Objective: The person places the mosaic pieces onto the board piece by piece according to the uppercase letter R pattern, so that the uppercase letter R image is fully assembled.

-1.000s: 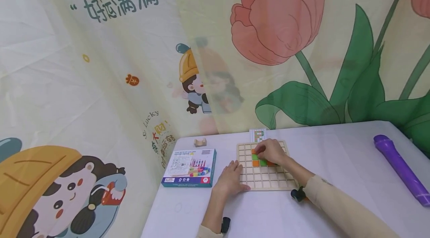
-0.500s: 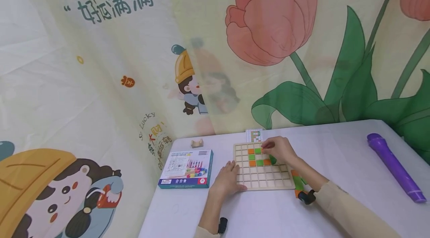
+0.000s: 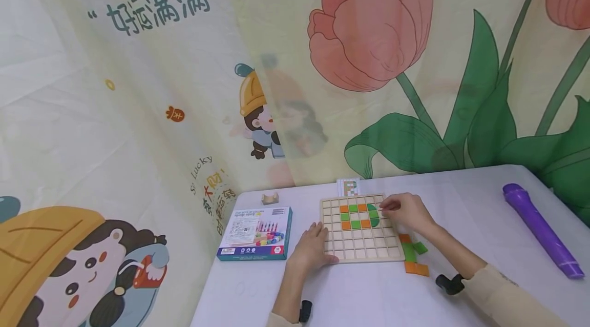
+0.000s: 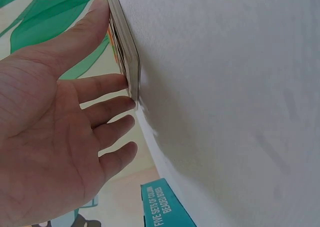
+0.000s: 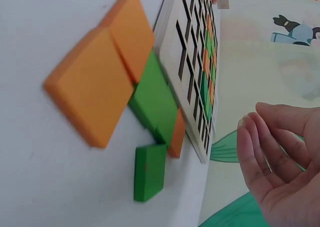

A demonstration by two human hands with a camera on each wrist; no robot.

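Observation:
A wooden grid board (image 3: 364, 253) lies on the white table, holding a ring of orange and green square tiles with dark green rounded pieces (image 3: 374, 220) at its right side. My left hand (image 3: 308, 247) rests at the board's left edge, fingers extended and thumb at the near left corner; the left wrist view shows the fingertips (image 4: 127, 122) against its side. Over the board's far right edge is my right hand (image 3: 410, 212), its fingers loosely bent. In the right wrist view, nothing shows between that hand's thumb and fingertips. Loose orange tiles (image 5: 92, 87) and green tiles (image 5: 154, 98) lie beside the board.
A printed pattern card (image 3: 349, 187) stands behind the board. To the left are a teal-edged box (image 3: 255, 234) and a small notched wooden piece (image 3: 270, 197). A purple microphone-shaped object (image 3: 544, 229) lies far right. A printed curtain (image 3: 295, 111) hangs behind the table.
My right hand has moved right, from over the tile pattern to the board's far right edge, uncovering the top row and rounded pieces. My left hand keeps its place on the board.

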